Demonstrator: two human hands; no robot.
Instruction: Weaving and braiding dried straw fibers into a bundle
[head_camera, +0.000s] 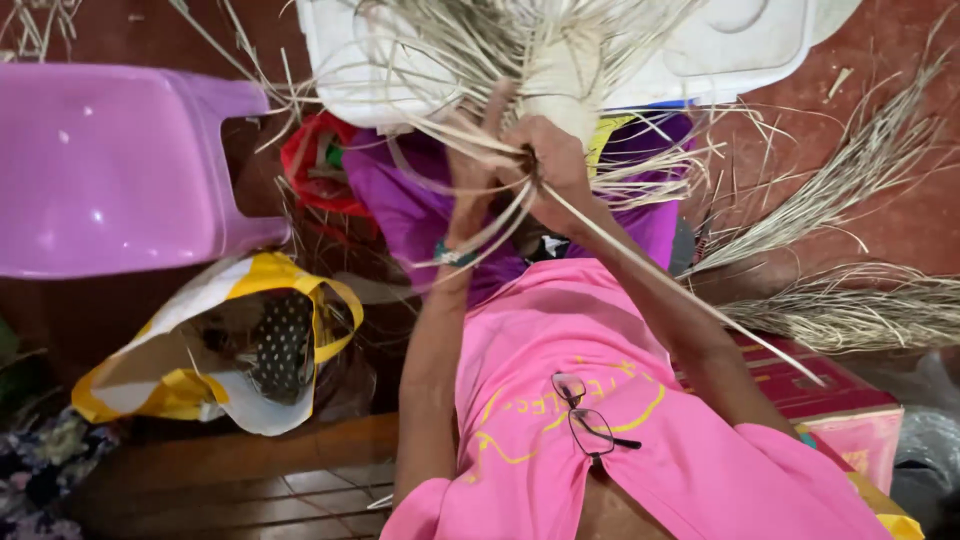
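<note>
Floor: red-brown floor (905, 215) runs under everything we see; we take the bundle of pale straw strips as our landmark for all places below.

Stool: a lilac plastic stool (110, 165) stands well to the left of the bundle.

White tub: a white plastic container (745, 45) lies just behind the bundle, partly hidden by it.

Clothing: our pink shirt (560, 340) fills the lower middle, below the bundle, with purple cloth (410, 205) on our lap between shirt and bundle.

Bag: a yellow and white bag (215, 345) gapes open down and left of the bundle.

Loose straw: two sheaves of dry straw (850, 300) lie on the floor to the right of the bundle, apart from it.

Bundle: the straw bundle (545, 50) is raised in front of us, its strips fanning upward and outward from where we pinch it.

Left hand: our left hand (470, 175) is clenched round the strips at the bundle's base, touching the other hand.

Right hand: our right hand (550, 165) is closed on the same knot of strips, and one long strip (690, 300) trails from it down along the right forearm.

Spectacles: folded spectacles (585, 415) hang at the shirt's neck, well below the bundle.

Step in hand: we judge it a plaiting or binding step, the strips being gathered and crossed at the base.

Next move: we judge it calls for one grip kept tight while the other draws the long strip taut without letting the fan slip.
</note>
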